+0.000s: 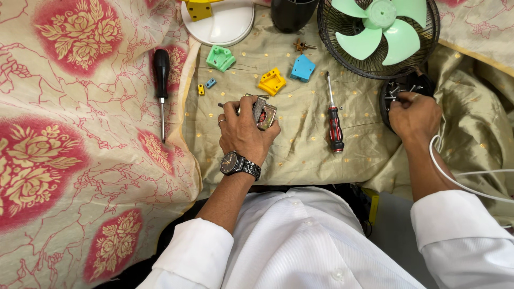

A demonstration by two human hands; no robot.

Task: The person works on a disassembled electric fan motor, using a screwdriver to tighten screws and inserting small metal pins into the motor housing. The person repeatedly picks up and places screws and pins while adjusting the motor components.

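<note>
Your hands work on fan parts spread over an olive cloth.

Your left hand (243,131) closes around a small metal motor (264,112), silver with dark windings, at frame centre. Your right hand (415,116) pinches screws in a black dish (386,96) at right, below the green-bladed fan (378,33). A red screwdriver (334,119) lies between.

- An olive-gold cloth (300,150) with small dots lies under the fingers.
- A cream sheet (80,160) with red flower prints spreads to their left.
- Light is even.
</note>
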